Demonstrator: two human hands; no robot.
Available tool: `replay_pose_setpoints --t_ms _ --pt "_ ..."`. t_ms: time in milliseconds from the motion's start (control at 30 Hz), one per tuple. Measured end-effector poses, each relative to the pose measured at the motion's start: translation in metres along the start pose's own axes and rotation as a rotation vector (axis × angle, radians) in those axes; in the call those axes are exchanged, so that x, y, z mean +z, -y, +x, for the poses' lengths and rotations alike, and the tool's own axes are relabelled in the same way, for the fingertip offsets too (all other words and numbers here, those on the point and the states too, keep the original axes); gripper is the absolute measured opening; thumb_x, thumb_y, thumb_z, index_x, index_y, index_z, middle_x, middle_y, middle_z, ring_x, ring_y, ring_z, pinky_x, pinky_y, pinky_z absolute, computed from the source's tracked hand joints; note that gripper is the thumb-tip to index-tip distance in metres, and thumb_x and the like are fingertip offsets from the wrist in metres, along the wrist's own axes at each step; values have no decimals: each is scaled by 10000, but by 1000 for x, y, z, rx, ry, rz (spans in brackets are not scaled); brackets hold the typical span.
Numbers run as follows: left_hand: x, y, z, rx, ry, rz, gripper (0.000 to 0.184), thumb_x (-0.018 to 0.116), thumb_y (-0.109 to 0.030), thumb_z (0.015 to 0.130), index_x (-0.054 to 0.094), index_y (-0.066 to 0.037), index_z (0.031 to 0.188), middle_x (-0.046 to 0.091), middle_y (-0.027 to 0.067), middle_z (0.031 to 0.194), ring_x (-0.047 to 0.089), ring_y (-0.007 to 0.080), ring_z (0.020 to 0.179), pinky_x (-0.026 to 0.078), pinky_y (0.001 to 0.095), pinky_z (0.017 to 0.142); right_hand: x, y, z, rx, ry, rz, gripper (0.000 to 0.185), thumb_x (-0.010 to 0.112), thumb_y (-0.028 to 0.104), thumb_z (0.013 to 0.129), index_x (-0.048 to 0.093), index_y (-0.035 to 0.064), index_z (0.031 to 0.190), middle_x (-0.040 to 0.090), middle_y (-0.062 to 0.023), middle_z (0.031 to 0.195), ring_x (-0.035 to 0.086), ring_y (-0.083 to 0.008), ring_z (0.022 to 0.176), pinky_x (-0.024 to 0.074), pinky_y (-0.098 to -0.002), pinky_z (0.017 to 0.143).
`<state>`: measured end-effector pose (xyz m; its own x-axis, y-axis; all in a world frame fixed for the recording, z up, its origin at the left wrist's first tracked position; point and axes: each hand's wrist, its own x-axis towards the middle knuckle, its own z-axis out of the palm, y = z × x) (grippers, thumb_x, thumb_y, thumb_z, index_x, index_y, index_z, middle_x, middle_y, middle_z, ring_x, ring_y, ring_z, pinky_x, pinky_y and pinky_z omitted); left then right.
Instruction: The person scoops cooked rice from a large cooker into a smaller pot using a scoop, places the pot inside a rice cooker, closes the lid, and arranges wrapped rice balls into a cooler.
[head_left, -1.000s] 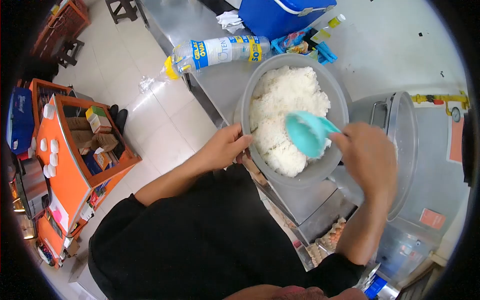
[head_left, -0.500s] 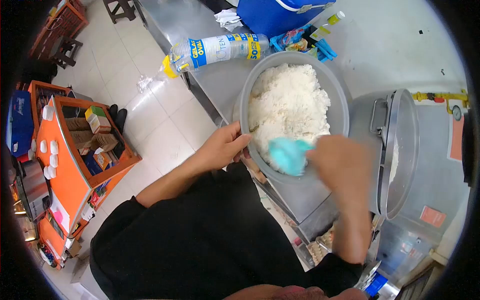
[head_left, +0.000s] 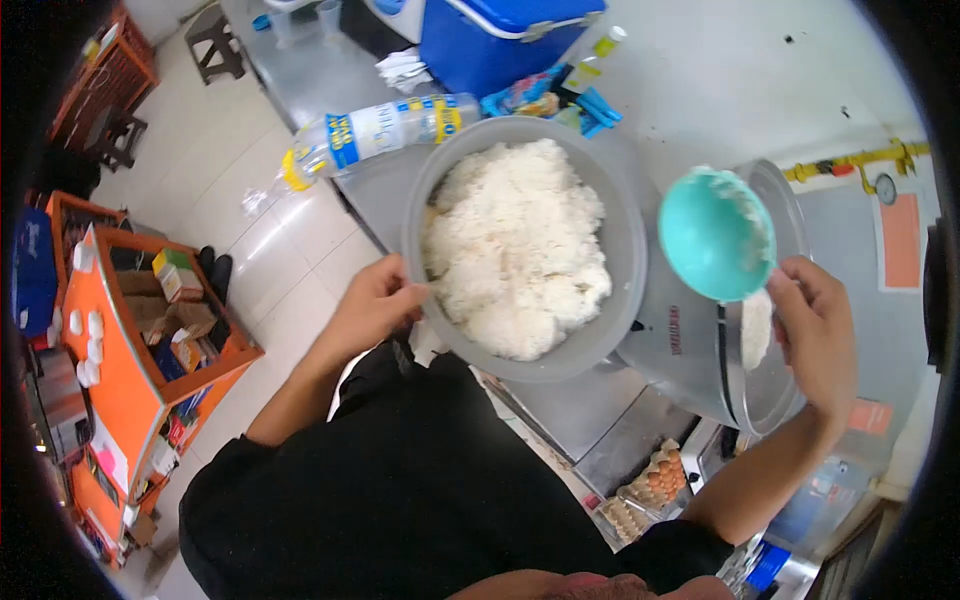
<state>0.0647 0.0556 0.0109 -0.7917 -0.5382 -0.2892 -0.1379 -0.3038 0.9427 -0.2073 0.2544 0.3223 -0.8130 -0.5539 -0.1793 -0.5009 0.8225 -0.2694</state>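
Observation:
A wide grey plastic basin (head_left: 625, 235) heaped with white rice (head_left: 520, 240) stands in front of me. My left hand (head_left: 375, 305) grips its near-left rim, thumb on top and fingers partly hidden beneath. Closed on the edge of a turquoise plastic bowl (head_left: 705, 235) is my right hand (head_left: 815, 335). That bowl is tilted, its hollow facing me, with rice grains stuck around the rim. It is held above a large steel pot (head_left: 680, 350) to the right of the basin. Some white rice (head_left: 756, 330) shows inside the pot, partly hidden behind the bowl and hand.
Behind the basin lie a sleeve of plastic cups (head_left: 380, 132), a blue cooler (head_left: 480, 50) and snack packets (head_left: 530, 95). Egg trays (head_left: 660, 475) sit at the lower right. A yellow gas pipe (head_left: 860, 162) runs along the wall. An orange-topped counter (head_left: 125, 370) stands to the left.
My right hand has carried the turquoise bowl from the rice in the basin rightward to above the pot. My left hand stays on the rim, and the view has shifted right.

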Motion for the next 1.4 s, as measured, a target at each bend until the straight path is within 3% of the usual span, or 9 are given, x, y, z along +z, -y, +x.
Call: replay_pose_setpoints --t_ms 100,267,333,400,567,667,1000,1100,1400 --pt "2 6 6 78 -180 -24 108 612 -188 934 548 -107 901 562 -18 731 527 72 613 418 223 549 -44 -43 -12 134 -130 11 345 604 341 953 645 23 825 467 -9 587 479 -65 544 370 -252 505" --pt "17 -7 30 165 -471 10 189 503 -265 1004 557 -117 900 484 -55 729 444 58 619 350 226 559 -83 -193 25 167 -346 -445 340 579 297 921 651 -24 835 632 -181 710 607 -345 634 488 -430 629" --pt "22 -5 40 175 -574 -6 230 484 -283 1019 557 -98 903 464 -50 736 427 60 657 350 223 607 -65 -265 47 17 -434 -949 280 595 236 926 662 -21 836 682 -197 753 687 -334 667 534 -446 599" --pt "35 -5 51 243 -678 39 252 468 -287 1028 548 -84 901 451 -44 744 416 59 690 348 223 637 -40 -265 65 223 -261 -930 226 570 172 920 697 -13 895 712 -231 942 706 -383 877 557 -489 734" --pt "37 7 59 265 -769 191 267 448 -268 1048 523 -68 886 440 -36 765 395 55 729 342 225 665 13 -327 121 375 -54 -950 244 522 140 930 738 27 945 728 -206 957 717 -369 936 577 -453 765" --pt "34 4 59 248 -743 189 250 457 -243 1054 515 -76 877 445 -42 774 394 46 729 337 219 660 26 -366 141 234 -122 -919 194 533 81 904 713 9 909 718 -222 959 711 -389 901 578 -468 753" --pt "36 0 58 262 -752 202 217 463 -223 1070 510 -94 903 466 -67 781 403 17 702 334 186 620 0 -400 189 276 97 -722 238 594 162 907 671 -48 987 684 -280 1038 663 -435 1014 533 -489 857" --pt "41 -6 55 228 -726 229 228 451 -231 1074 510 -89 905 452 -66 770 397 21 695 336 195 618 18 -414 220 108 150 -675 317 625 233 908 678 -64 1003 678 -290 1044 659 -446 1005 530 -500 839" --pt "45 -11 56 226 -751 320 267 418 -222 1079 493 -80 867 400 -64 746 349 27 675 299 215 593 22 -287 212 -157 250 -502 325 596 270 941 670 -46 945 661 -267 812 630 -460 803 512 -476 795"
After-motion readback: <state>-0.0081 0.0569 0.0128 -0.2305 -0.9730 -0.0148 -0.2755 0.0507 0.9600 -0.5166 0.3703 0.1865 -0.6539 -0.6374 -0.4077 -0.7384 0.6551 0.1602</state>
